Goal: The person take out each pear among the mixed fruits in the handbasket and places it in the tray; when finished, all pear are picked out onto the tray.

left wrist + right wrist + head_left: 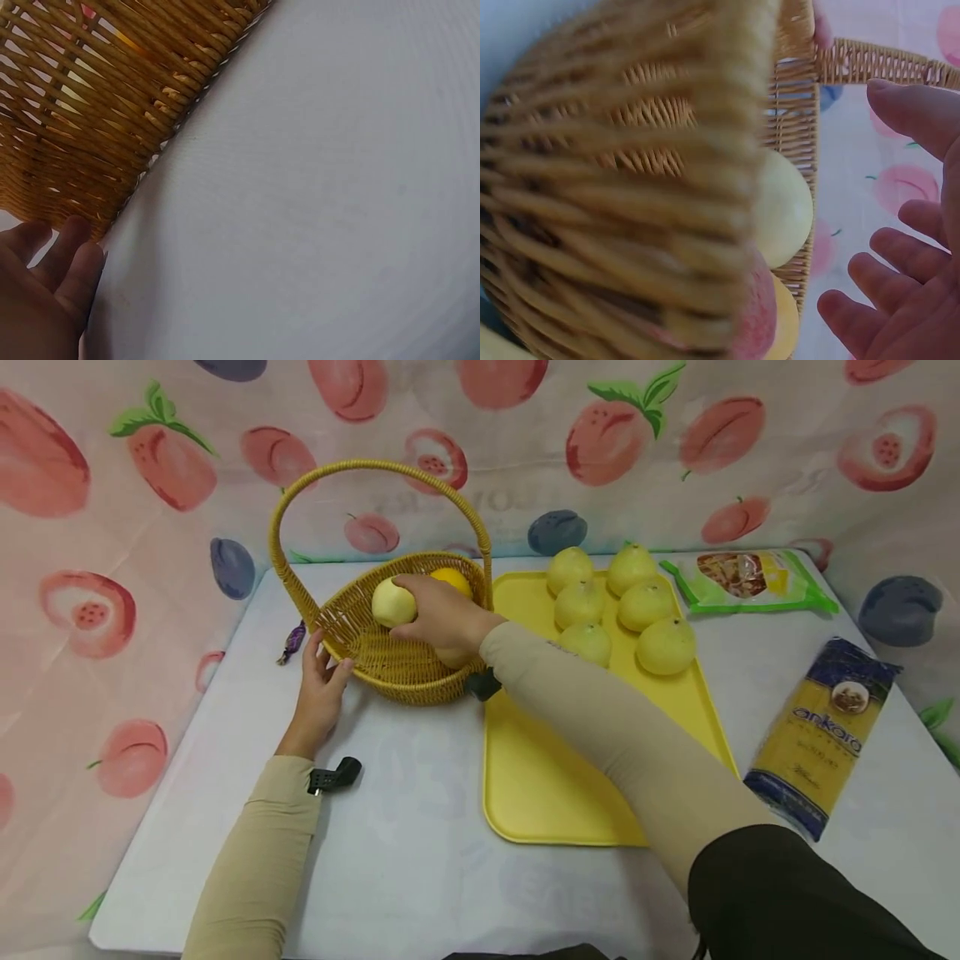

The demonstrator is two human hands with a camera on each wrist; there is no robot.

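A yellow woven basket (420,693) with a tall hoop handle stands at the back left of the table. My left hand (318,697) touches the basket's left side with its fingertips, also seen low in the left wrist view. Reaching over the basket, my right hand (442,614) is beside a pale yellow-green round fruit (392,603). In the right wrist view, the right palm has nothing in it and its fingers (892,277) are spread. An orange fruit (452,582) and a reddish fruit (757,315) lie in the basket, partly hidden.
Right of the basket lies a yellow tray (555,777) with several pale yellow-green fruits (666,646) at its far end. A green packet (750,581) and a blue-and-yellow pasta bag (821,735) lie farther right. A small purple wrapped thing (292,642) sits left of the basket.
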